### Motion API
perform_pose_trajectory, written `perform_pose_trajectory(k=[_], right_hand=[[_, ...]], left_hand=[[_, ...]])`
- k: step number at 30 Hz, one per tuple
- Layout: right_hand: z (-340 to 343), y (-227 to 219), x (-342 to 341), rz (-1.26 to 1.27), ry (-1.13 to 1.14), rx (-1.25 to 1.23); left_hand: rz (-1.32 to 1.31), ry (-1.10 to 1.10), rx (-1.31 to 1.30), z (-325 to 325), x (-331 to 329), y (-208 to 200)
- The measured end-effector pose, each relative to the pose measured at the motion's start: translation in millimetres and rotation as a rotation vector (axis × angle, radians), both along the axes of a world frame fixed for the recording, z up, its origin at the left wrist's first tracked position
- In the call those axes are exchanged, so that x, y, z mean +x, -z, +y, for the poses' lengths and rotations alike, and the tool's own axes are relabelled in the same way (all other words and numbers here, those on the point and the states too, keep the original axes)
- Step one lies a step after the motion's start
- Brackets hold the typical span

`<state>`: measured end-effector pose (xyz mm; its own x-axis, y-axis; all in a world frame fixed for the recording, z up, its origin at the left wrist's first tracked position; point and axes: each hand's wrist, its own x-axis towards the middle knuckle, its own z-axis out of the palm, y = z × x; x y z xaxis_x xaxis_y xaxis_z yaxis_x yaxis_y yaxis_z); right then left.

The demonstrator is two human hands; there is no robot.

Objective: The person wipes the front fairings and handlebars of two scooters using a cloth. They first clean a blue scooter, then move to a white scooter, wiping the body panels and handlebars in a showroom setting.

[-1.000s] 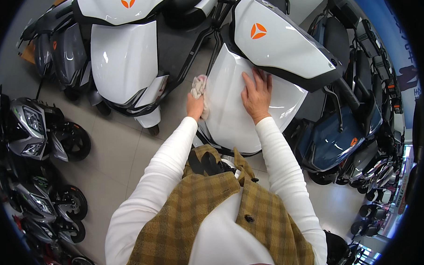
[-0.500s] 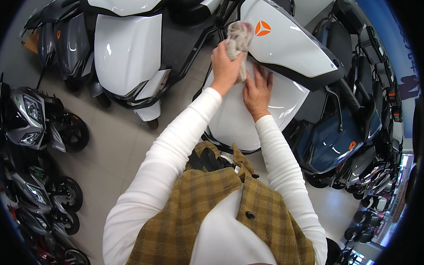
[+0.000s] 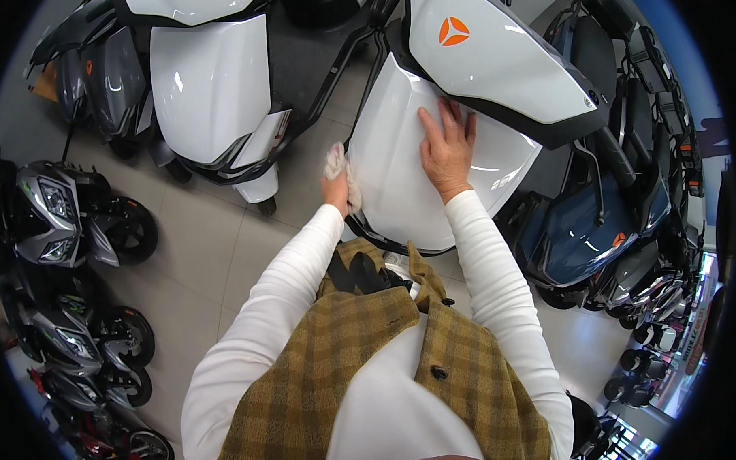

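A white electric scooter's front panel (image 3: 402,178) stands right before me, below its white handlebar cover (image 3: 491,64) with an orange emblem. At the panel's left edge my left hand (image 3: 334,190) is closed round a pale, stained cloth (image 3: 352,186); it is somewhat blurred. The cloth lies against the side of the panel. My right hand (image 3: 449,150) rests on the upper panel with fingers spread, holding nothing, its fingertips close under the dark trim of the cover.
Another white scooter (image 3: 211,87) stands to the left, with dark grey panels (image 3: 114,79) beyond it. A blue scooter (image 3: 583,233) is close on the right. Several motorcycles (image 3: 56,211) line the left side of the tiled floor (image 3: 197,248).
My left hand has moved the cloth down and left, from beside the handlebar cover to the front panel's left edge. My right hand stays at nearly the same place on the panel.
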<state>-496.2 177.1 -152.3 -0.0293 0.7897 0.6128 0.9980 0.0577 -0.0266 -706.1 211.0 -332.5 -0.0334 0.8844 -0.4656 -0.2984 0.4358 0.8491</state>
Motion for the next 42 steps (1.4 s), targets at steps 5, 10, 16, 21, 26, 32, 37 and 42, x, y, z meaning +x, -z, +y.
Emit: perform_pose_trajectory(k=[5,10,16,21,26,32,37,42], right_hand=[[-1.6,-1.5,-1.0,0.077,-0.023,0.0],[0.2,4.0,0.3,0.076,-0.007,0.04],[4.2,12.4,3.1,0.108,0.023,0.147],[4.5,8.5,2.9,0.068,0.018,0.133],[1.0,4.5,4.0,0.05,-0.054,0.108],[-0.6,9.7,9.4,0.034,-0.097,0.067],[1.6,10.6,9.5,0.022,-0.109,0.079],[0.3,8.1,6.1,0.018,-0.097,0.091]], left_hand=[[0.154,-0.027,-0.133,-9.8,6.3,-33.1],[0.152,0.035,0.37,31.4,47.7,-135.1],[0.378,0.107,0.861,40.9,96.8,-198.6],[0.49,0.004,0.871,6.6,87.0,-168.1],[0.526,-0.132,0.637,-26.9,79.2,-123.1],[0.343,-0.217,0.217,-28.5,28.7,-30.4],[0.206,-0.173,-0.027,-78.0,4.7,46.9],[0.165,-0.188,-0.139,-120.9,0.0,46.5]])
